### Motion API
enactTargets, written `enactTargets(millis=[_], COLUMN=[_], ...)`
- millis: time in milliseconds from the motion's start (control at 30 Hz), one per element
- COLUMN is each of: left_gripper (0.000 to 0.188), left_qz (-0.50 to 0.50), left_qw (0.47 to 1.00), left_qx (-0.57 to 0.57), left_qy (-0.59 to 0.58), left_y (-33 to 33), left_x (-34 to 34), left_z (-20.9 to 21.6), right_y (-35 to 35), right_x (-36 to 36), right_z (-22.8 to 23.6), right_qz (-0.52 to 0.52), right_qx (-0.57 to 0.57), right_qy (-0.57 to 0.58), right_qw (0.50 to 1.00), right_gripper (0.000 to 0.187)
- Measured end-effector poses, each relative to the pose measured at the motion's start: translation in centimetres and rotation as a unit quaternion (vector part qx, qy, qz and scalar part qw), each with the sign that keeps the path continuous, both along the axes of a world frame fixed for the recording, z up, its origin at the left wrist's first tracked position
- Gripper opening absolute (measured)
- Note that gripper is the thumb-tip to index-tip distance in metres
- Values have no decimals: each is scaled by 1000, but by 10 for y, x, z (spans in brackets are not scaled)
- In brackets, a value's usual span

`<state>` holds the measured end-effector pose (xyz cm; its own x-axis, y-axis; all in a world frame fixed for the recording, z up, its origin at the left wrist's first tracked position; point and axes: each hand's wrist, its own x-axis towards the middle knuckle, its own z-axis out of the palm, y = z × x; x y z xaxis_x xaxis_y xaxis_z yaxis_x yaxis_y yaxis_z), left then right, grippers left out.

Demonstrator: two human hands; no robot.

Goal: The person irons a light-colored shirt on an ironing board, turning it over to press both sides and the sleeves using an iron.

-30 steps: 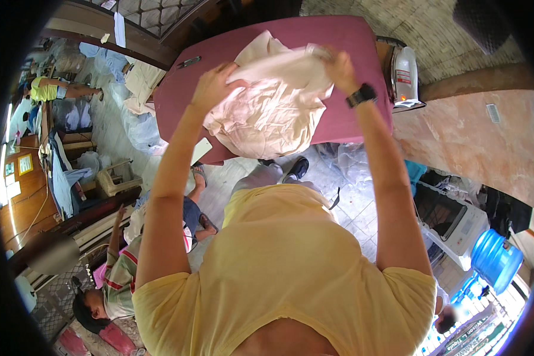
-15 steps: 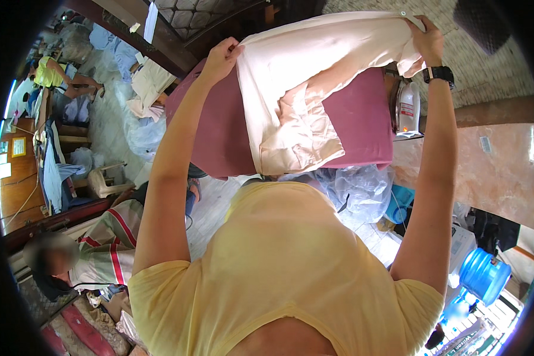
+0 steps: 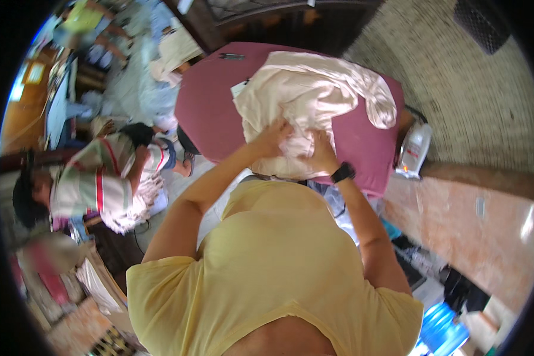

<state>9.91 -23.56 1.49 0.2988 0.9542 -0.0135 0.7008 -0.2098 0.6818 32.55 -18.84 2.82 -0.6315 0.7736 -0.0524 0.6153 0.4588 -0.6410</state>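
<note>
A pale cream garment [image 3: 291, 80] lies rumpled on an ironing table with a maroon cover [image 3: 204, 113]. One long sleeve or leg of it bends off to the right; which of the two I cannot tell. At the garment's near part, my left hand [image 3: 273, 137] has its fingers curled into the cloth. Close beside it on the right, my right hand [image 3: 321, 155] pinches the fabric too, a black watch on that wrist. Some motion blur softens the fingers. A white iron [image 3: 415, 148] rests beyond the table's right side, apart from both hands.
A small dark tool [image 3: 231, 56] lies on the cover's far left, and a white slip [image 3: 239, 89] shows beside the garment. A person in a striped shirt [image 3: 98, 178] sits at the left. Plastic bags fill space under the table. A blue water jug [image 3: 442, 329] stands lower right.
Both hands have come down from the garment's far, stretched-out edge to its near part. The cloth has dropped from taut to rumpled, uncovering the table's far side. The view has turned somewhat.
</note>
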Motion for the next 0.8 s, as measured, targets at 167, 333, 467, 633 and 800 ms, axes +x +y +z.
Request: enactTargets(millis=[167,333,467,633,800], left_gripper=[44,33,49,28,27], left_qz=[75,264,414,348,501], left_qw=[991,953,821,723,785], left_qx=[68,-60,56,15,-159], left_qy=[91,-134,-390,-597,-329], left_y=[-10,4,54,70,-7], left_x=[28,72,82,75,22], left_z=[15,50,114,139,39], right_y=[13,53,30,8,47], right_x=[-8,-6,14,5,108], right_z=[-26,59,89,48,12], right_qz=[-24,-29,-71,-86,-41], right_qx=[-13,-114,30,-63,-137], right_qy=[132,374,467,294,255], right_qw=[991,920,881,950,956], right_gripper=[25,19,50,43,27])
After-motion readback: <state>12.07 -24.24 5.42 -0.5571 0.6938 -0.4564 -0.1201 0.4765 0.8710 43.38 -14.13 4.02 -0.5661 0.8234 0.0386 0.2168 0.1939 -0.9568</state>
